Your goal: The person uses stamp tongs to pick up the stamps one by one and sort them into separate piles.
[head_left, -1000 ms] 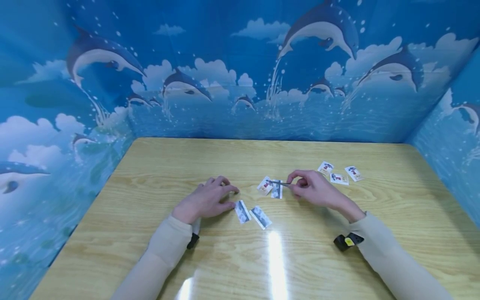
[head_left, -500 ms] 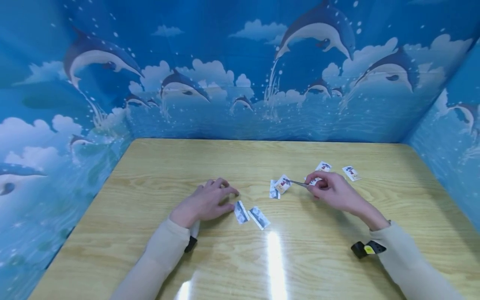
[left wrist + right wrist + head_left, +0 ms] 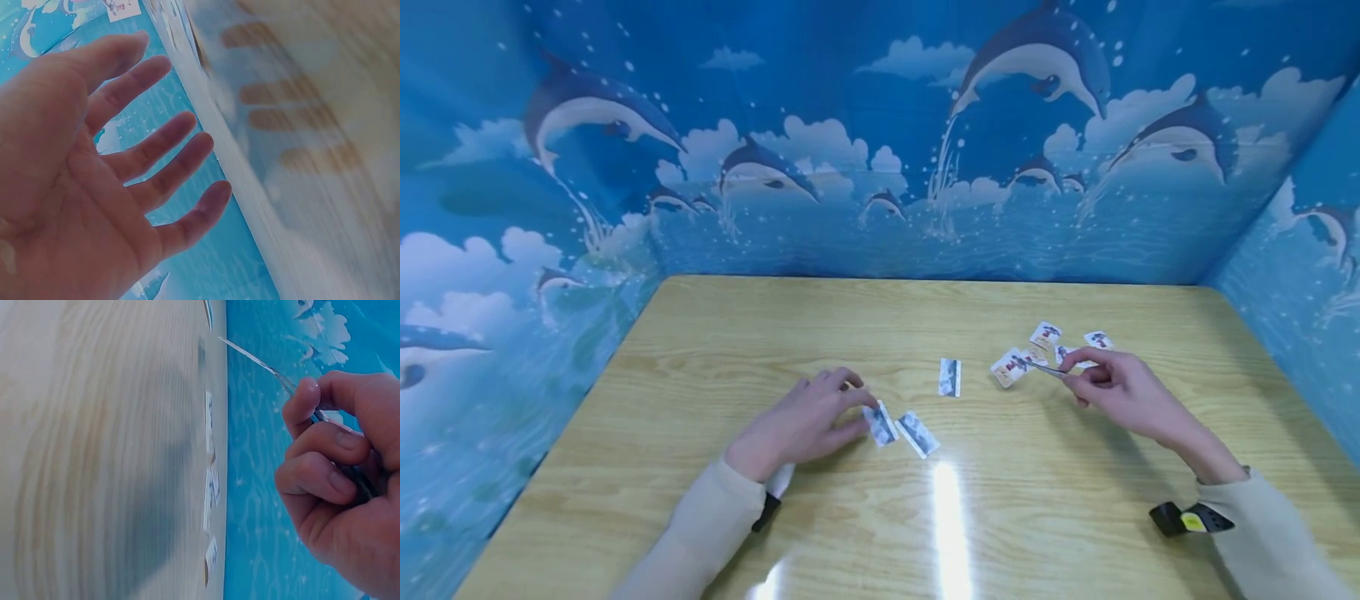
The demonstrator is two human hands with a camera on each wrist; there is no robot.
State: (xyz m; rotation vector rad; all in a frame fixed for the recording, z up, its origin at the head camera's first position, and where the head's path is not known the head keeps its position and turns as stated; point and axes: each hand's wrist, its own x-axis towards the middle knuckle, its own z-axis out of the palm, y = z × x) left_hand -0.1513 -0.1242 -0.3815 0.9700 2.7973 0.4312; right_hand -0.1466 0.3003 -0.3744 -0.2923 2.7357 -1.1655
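Note:
My right hand (image 3: 1123, 396) pinches a thin pair of metal tweezers (image 3: 286, 382), its fingers curled around the shaft. At the tweezers' tip is a small white card (image 3: 1006, 369) with a colourful cartoon print; the right wrist view shows it almost edge-on. Several similar cartoon cards (image 3: 1045, 335) lie just beyond, partly covered by the hand and tweezers. On the left, my left hand (image 3: 808, 418) is relaxed, fingers spread and slightly bent, with its fingertips at the edge of a grey-and-white card (image 3: 882, 425). A second grey card (image 3: 918, 434) lies beside that one.
Another grey card (image 3: 950, 377) lies by itself near the middle of the wooden table (image 3: 820, 329). A blue dolphin-print backdrop (image 3: 850, 233) rises behind the table and along its sides. Light reflects brightly off the front of the tabletop.
My right hand has carried the cartoon card rightward with the tweezers, off its place beside the middle grey card, toward the other cartoon cards. My left hand has shifted slightly toward the near grey card.

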